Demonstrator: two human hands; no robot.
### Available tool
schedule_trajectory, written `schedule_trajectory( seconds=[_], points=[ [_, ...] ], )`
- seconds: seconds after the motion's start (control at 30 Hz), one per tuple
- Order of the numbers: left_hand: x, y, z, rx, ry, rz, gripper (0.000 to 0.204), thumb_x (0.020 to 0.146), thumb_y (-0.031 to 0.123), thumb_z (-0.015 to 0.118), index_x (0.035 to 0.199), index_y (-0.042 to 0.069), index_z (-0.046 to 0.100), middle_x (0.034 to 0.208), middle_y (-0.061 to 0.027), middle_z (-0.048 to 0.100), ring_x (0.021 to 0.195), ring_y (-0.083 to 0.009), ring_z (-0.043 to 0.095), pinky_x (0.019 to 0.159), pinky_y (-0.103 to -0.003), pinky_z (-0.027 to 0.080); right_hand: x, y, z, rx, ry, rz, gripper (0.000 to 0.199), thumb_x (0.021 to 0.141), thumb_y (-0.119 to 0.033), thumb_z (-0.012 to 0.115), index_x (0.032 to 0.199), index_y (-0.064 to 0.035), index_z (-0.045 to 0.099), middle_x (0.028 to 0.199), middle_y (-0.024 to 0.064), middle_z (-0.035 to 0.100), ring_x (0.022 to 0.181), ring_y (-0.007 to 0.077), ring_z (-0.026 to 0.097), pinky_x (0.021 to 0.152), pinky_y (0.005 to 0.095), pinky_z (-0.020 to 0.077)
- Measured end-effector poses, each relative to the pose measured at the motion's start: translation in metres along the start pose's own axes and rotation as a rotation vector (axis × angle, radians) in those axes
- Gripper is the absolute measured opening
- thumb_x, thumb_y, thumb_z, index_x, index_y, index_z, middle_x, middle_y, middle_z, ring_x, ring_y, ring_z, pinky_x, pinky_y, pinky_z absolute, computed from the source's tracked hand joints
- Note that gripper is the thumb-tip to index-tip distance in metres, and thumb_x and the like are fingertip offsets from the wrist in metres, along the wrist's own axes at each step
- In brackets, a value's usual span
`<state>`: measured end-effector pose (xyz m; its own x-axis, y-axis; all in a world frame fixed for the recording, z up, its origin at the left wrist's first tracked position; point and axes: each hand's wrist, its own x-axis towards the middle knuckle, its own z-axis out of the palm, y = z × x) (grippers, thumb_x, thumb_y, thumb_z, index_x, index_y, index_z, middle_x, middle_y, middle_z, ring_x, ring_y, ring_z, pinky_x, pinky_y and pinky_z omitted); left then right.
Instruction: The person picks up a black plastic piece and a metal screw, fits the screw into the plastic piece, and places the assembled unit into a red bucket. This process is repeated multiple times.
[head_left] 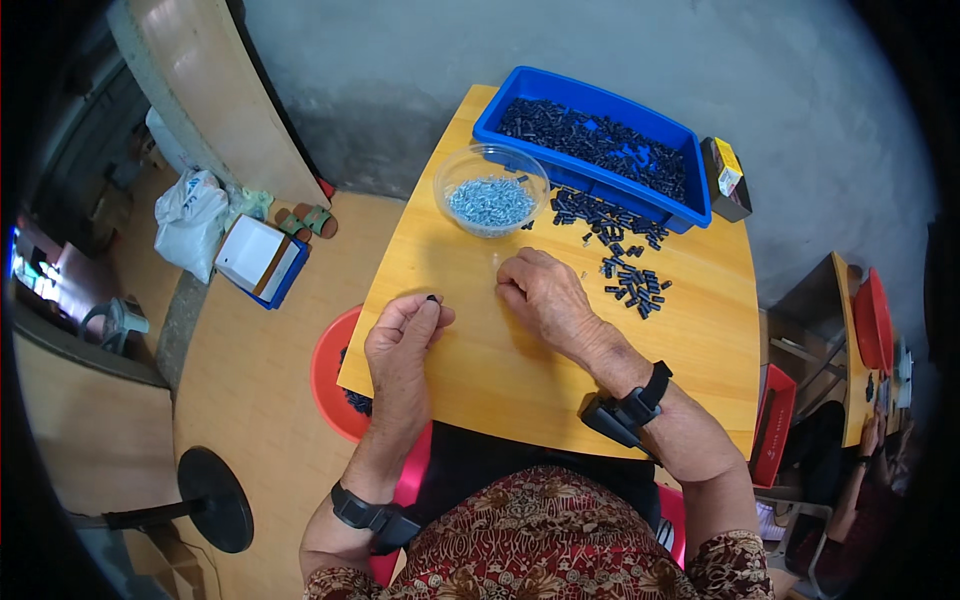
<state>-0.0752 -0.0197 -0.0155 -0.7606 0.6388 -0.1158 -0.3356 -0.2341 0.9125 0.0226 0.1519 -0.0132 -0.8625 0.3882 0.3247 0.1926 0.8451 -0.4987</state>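
My left hand (pixel 402 335) is raised over the left edge of the yellow wooden table (pixel 480 370). Thumb and forefinger pinch a small black plastic piece (pixel 432 298), of which only the tip shows. To its right, my right hand (pixel 545 293) is closed low over the tabletop, fingertips together; whatever they may hold is hidden. Just beyond it stands a clear round tub (pixel 492 225) of small silvery screws (pixel 490 200). Loose black plastic pieces (pixel 635 285) lie scattered to the right of my right hand.
At the table's far side sits a blue bin (pixel 600 190) full of black pieces, beside a dark box (pixel 728 185). A red basin (pixel 335 385) with dark pieces stands below the left edge. Another person's arm (pixel 850 500) shows at a second table, far right.
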Motion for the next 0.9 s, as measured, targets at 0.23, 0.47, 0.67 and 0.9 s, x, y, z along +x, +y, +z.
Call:
schedule_trajectory(
  seconds=[0.23,0.47,0.67,0.9],
  points=[
    [-0.004,-0.002,0.007,0.066,-0.05,-0.046,0.015,0.093,0.014,0.062,0.104,0.004,0.063,0.091,-0.0032,0.066,0.085,-0.0104,0.062,0.078,-0.023,0.047,-0.012,0.005,-0.004,-0.166,0.03,-0.091,0.005,0.078,-0.003,0.061,0.083,-0.0012,0.061,0.08,0.0144,0.056,0.083,0.034,0.059,0.073,0.0428,0.0507],
    [-0.011,-0.002,0.025,0.001,-0.146,-0.182,0.016,0.093,0.014,0.062,0.104,0.003,0.062,0.095,-0.0054,0.068,0.093,-0.0113,0.062,0.084,-0.024,0.047,-0.026,0.0,-0.027,0.169,0.098,0.055,0.012,0.073,0.002,0.064,0.084,-0.0018,0.06,0.079,0.0123,0.057,0.084,0.0324,0.06,0.07,0.0413,0.0513],
    [-0.012,-0.009,0.051,-0.155,-0.301,-0.392,0.014,0.095,0.016,0.059,0.104,0.006,0.06,0.105,-0.0076,0.066,0.1,-0.0157,0.063,0.091,-0.029,0.048,-0.05,-0.018,-0.043,0.095,0.211,-0.173,0.019,0.072,0.007,0.067,0.086,-0.0018,0.058,0.084,0.0118,0.059,0.082,0.0316,0.06,0.069,0.0372,0.0508],
    [-0.014,-0.018,0.058,-0.243,-0.326,-0.529,0.014,0.095,0.018,0.058,0.103,0.007,0.059,0.105,-0.0084,0.065,0.1,-0.017,0.063,0.09,-0.03,0.05,-0.07,-0.016,-0.054,0.105,0.257,-0.162,0.018,0.075,0.004,0.072,0.089,-0.0013,0.061,0.081,0.0105,0.062,0.075,0.0274,0.061,0.065,0.0349,0.0507]
  ],
)
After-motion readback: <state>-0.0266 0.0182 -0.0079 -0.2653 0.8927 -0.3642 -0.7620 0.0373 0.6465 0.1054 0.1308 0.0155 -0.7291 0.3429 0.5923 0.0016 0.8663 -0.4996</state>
